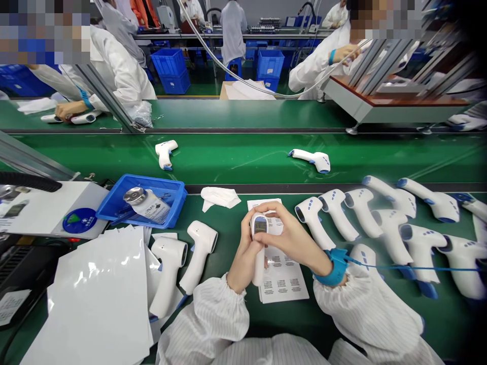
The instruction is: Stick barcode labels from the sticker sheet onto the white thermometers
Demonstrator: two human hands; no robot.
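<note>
Left hand (241, 261) and right hand (291, 235) both curl shut around a white pistol-shaped plastic thermometer (259, 228). A white printed leaflet (283, 279) lies beneath it.

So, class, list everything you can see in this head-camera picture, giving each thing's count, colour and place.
held infrared thermometer: 1, white, between both hands
printed leaflet: 1, white, under the hands
thermometers on the right: about ten, white with blue marks, right of the hands
thermometers on the left: 2, white, left of the hands
thermometers on the belt: 2, white, on the green conveyor belt ahead
plastic tray: 1, blue, ahead and left of the hands
folded cloth: 1, white, beside the tray
plastic sleeves: several, white, far left
crates: several, blue, background
co-workers: several, white coats, beyond the belt
wrist strap: 1, blue, on the right wrist
left hand: 1, on the thermometer
right hand: 1, on the thermometer
</note>
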